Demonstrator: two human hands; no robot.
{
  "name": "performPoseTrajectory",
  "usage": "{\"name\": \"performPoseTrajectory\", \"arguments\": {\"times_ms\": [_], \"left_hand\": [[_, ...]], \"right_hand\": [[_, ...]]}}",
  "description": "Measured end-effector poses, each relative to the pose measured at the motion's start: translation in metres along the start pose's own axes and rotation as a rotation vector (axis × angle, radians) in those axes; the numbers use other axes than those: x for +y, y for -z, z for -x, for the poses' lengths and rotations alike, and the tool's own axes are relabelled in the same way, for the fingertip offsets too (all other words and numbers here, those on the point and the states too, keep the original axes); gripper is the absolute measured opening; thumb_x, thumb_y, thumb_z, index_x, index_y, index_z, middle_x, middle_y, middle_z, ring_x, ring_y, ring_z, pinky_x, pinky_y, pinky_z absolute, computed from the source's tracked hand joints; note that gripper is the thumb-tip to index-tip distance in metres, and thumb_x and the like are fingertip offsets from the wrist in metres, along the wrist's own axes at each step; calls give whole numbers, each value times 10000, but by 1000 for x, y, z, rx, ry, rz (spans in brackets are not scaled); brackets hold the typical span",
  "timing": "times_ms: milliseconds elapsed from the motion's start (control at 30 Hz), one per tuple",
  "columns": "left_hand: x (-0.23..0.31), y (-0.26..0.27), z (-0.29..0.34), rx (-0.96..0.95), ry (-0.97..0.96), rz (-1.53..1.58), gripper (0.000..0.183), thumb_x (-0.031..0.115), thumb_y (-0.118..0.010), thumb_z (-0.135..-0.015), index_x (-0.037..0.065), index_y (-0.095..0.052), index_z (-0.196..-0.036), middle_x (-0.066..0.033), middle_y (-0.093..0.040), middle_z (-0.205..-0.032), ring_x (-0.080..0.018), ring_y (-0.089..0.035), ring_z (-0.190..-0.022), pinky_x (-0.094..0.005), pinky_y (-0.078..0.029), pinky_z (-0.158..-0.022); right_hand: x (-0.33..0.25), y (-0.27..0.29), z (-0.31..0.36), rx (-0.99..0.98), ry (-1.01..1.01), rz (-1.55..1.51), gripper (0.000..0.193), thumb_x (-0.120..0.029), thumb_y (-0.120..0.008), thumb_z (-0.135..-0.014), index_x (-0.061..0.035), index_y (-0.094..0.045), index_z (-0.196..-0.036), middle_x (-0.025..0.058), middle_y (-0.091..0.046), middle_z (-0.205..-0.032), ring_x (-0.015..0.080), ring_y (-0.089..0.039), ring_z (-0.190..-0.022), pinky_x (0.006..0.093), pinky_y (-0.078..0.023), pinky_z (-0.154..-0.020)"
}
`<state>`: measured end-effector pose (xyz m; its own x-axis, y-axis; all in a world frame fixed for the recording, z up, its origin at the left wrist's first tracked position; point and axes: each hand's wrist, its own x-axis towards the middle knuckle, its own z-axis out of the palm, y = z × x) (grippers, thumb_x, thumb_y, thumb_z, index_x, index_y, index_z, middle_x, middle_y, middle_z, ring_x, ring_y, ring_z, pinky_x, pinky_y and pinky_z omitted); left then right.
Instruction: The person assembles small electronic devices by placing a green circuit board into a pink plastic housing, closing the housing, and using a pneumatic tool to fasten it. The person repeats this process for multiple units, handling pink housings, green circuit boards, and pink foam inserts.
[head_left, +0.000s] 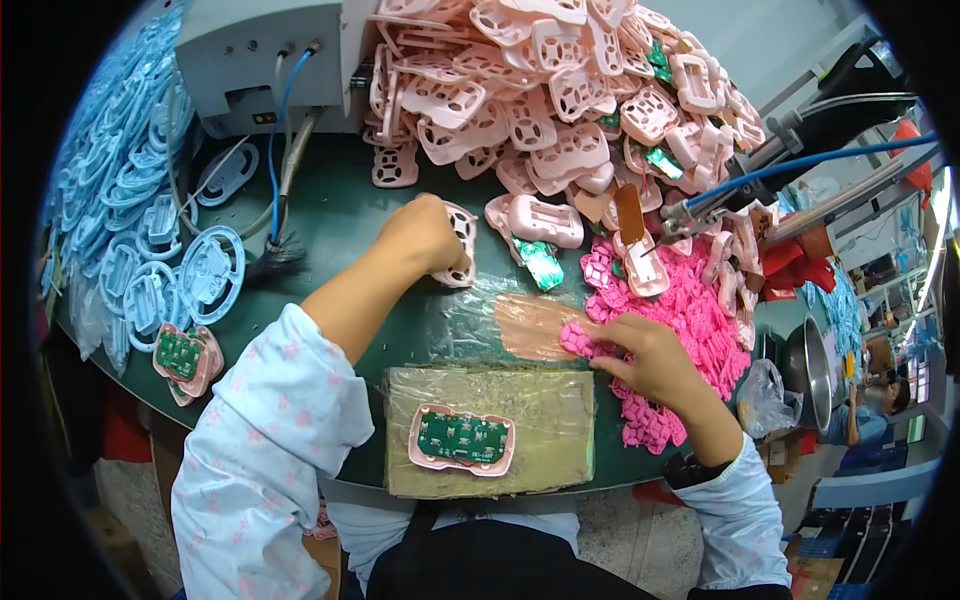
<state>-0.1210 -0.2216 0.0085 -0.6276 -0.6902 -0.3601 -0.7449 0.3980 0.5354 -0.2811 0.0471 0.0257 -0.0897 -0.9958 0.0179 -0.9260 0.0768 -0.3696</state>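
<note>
My left hand reaches across the table and grips a pale pink plastic shell with round openings, its fingers partly hidden. Between the fingertips of my right hand is a bright pink rubber button piece, beside a heap of similar bright pink pieces. In front of me, a green circuit board sits in a pale pink shell on a flat block wrapped in clear film. Just beyond the right hand, a brownish film patch lies on the tabletop.
Pale pink shells pile up at the back, and blue plastic frames at the left. A grey machine box with cables stands back left. Another board in a pink shell lies left. A metal arm and a metal bowl are right.
</note>
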Motion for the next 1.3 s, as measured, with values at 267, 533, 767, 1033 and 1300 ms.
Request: {"name": "performPoseTrajectory", "arguments": {"times_ms": [267, 533, 767, 1033, 1300], "left_hand": [[-25, 7, 84, -320, -95, 1349, 337, 63, -624, -901, -20, -538, -1216, -132, -650, -1158, -255, -675, -997, -385, -566, -884], [-1, -14, 161, -441, -248, 1723, 522, 24, -663, -888, 38, -412, -1346, -83, -582, -1216, -171, -610, -1074, -338, -538, -916], [6, -34, 175, -345, -274, 1750, 405, 43, -530, -973, -6, -412, -1357, -87, -576, -1244, -155, -585, -1111, -322, -497, -963], [-1, -31, 191, -431, -351, 1504, 354, 27, -478, -986, -21, -437, -1334, -104, -590, -1216, -142, -604, -1059, -302, -500, -933], [-7, -32, 194, -406, -226, 1524, 342, 43, -558, -956, -66, -473, -1269, -149, -650, -1067, -202, -666, -949, -337, -573, -825]], "right_hand": [[-17, 6, 1, 270, -143, -116, 138, -41, -700, -809, 0, -669, -937, 143, -681, -826, 238, -676, -724, 310, -532, -657], [-138, 13, -16, 459, -299, -1024, 68, -9, -630, -915, 47, -621, -951, 65, -660, -891, 88, -632, -769, 202, -515, -643], [-138, 4, -19, 305, -293, -823, 166, -37, -715, -851, 18, -615, -972, 24, -641, -850, 42, -576, -700, 180, -472, -558], [-137, 10, -25, 340, -303, -1042, 225, -67, -762, -808, -16, -597, -952, -11, -534, -877, 25, -471, -665, 171, -438, -564], [-129, -1, -22, 389, -89, -974, 245, -76, -744, -822, -13, -603, -1012, 38, -546, -965, 81, -566, -838, 191, -472, -639]]}}
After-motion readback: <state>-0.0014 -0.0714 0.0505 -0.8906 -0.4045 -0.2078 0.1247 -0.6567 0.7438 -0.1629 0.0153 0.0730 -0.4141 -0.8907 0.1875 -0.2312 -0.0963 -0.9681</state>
